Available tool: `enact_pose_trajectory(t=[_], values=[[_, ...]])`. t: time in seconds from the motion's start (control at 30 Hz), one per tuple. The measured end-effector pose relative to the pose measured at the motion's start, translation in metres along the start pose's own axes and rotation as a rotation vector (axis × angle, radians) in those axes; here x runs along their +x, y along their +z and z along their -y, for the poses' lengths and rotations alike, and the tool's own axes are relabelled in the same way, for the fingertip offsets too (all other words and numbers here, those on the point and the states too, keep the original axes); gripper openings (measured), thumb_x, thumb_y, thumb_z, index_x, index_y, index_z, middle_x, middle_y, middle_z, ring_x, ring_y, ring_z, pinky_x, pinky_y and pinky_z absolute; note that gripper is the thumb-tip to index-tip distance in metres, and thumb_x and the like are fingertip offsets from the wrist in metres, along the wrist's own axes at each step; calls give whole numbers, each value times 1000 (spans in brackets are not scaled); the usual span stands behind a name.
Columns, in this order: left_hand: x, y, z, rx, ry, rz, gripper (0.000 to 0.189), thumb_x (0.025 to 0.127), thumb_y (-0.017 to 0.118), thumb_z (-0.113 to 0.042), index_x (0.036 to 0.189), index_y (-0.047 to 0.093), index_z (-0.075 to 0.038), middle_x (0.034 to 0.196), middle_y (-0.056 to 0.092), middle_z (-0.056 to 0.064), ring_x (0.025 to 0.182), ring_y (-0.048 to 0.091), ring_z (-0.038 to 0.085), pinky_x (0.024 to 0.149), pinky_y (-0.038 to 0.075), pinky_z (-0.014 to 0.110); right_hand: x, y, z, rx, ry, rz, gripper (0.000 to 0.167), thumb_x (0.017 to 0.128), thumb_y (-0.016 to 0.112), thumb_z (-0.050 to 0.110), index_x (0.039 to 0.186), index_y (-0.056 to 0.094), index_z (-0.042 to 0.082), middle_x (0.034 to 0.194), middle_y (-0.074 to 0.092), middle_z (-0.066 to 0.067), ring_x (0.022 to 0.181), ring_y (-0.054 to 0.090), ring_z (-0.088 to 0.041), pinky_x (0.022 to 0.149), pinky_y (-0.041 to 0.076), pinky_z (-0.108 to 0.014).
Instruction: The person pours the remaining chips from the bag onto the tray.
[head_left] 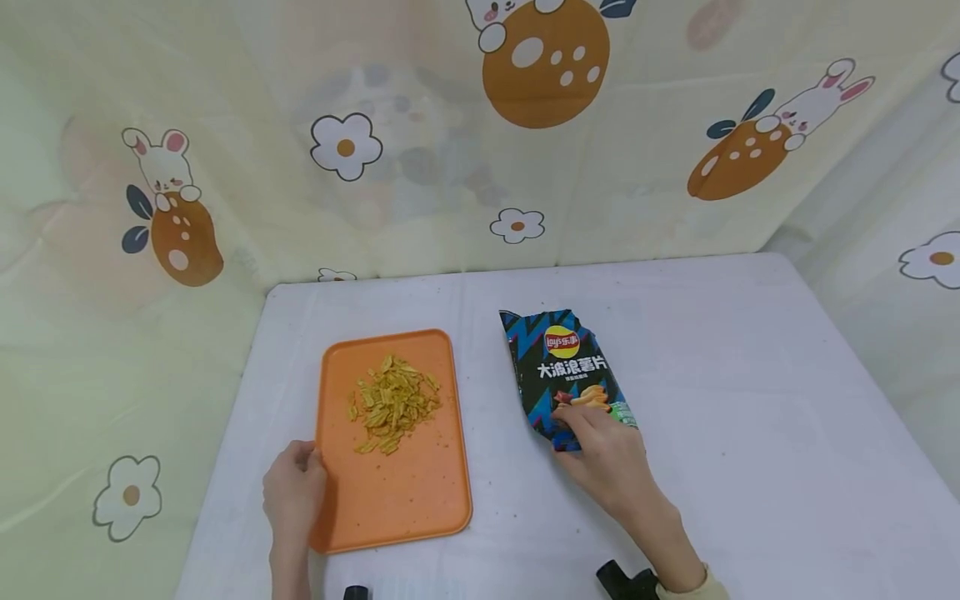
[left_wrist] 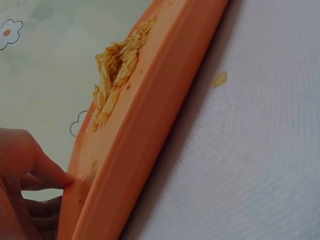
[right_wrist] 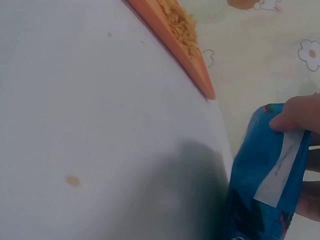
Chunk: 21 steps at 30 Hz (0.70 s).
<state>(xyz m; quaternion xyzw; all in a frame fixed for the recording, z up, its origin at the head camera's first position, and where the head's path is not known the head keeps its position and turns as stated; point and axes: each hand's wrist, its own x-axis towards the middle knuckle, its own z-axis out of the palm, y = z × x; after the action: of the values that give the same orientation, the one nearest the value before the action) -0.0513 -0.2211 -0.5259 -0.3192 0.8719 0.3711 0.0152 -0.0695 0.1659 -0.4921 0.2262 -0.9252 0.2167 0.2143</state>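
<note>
An orange tray [head_left: 405, 508] lies on the left part of the table with a heap of broken potato chips [head_left: 393, 404] on it. My left hand [head_left: 295, 492] grips the tray's left edge; in the left wrist view the thumb presses on the rim with the other fingers beneath. To the right of the tray is a black and blue chip bag [head_left: 558, 367], its printed front facing up. Its lower end is pinched by my right hand [head_left: 611, 458]. In the right wrist view the thumb rests on the blue bag [right_wrist: 257, 150] near a white strip.
The table [head_left: 750, 400] has a white cover with small crumbs, including a chip flake [left_wrist: 219, 79] close to the tray. A patterned curtain [head_left: 420, 83] hangs behind the table. Black objects [head_left: 626, 581] show at the near edge, by the right wrist.
</note>
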Motion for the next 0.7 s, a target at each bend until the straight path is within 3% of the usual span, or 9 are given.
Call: enact_pose_trajectory(t=[0.5,0.7], values=[[3,3,3,-5,-2,-16,29,107,48,-12,128,62,3,120,67,25,101,62,37,85,52,48,-14,43,10,-2,73,26,38,65,94,5,98,76,7,95,78,-8,87,73,-27,75,60,-41],[2,2,4,-8,3,-18,29,106,49,-11,128,62,3,119,67,26,98,61,37,82,51,47,-18,47,18,-17,120,110,33,71,93,10,99,76,7,99,77,-8,95,72,-30,86,58,-47]])
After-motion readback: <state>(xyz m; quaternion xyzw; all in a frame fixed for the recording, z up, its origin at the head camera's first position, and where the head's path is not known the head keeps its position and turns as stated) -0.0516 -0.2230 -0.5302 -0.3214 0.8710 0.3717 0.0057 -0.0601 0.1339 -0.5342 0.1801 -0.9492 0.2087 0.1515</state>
